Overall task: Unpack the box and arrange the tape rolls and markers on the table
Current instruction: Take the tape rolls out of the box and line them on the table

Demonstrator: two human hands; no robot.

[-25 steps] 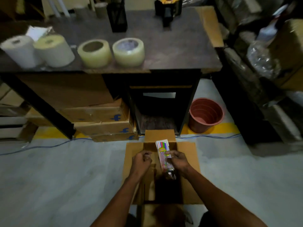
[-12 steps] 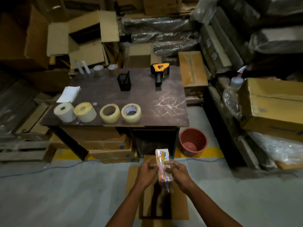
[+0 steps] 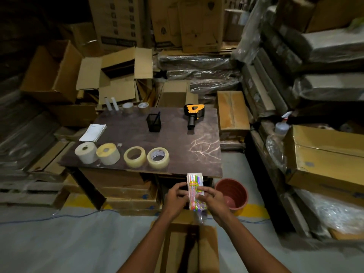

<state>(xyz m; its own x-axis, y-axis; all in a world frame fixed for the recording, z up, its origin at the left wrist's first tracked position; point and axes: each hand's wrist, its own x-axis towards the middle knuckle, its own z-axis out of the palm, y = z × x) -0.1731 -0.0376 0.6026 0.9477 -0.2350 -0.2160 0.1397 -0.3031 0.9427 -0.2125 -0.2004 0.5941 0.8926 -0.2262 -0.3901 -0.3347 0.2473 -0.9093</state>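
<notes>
Holding a pack of markers (image 3: 195, 191) between them, the left hand (image 3: 175, 200) and the right hand (image 3: 213, 199) are raised in front of the near edge of the desk (image 3: 177, 146). The left hand grasps the pack on its left side with curled fingers, and the right hand grasps it on its right side in the same way. The pack stands nearly upright, and its top end reaches up to the desk edge. Coloured markers show through its clear wrapping.

Below the forearms, the open cardboard box (image 3: 189, 247) stands on the grey floor (image 3: 59, 243); its inside is dark and I cannot tell what it contains.

On the desk, four tape rolls stand in a row near the front left edge: a white roll (image 3: 85, 152), just beside it a yellowish roll (image 3: 108, 154), then a clear roll (image 3: 135, 156) and a second clear roll (image 3: 158, 158) a little apart. Farther back are a black mesh pen holder (image 3: 153, 122), a yellow tape dispenser (image 3: 193, 115) and a white notepad (image 3: 93, 132). A reddish pot (image 3: 232, 194) stands on the floor near the right hand.
</notes>
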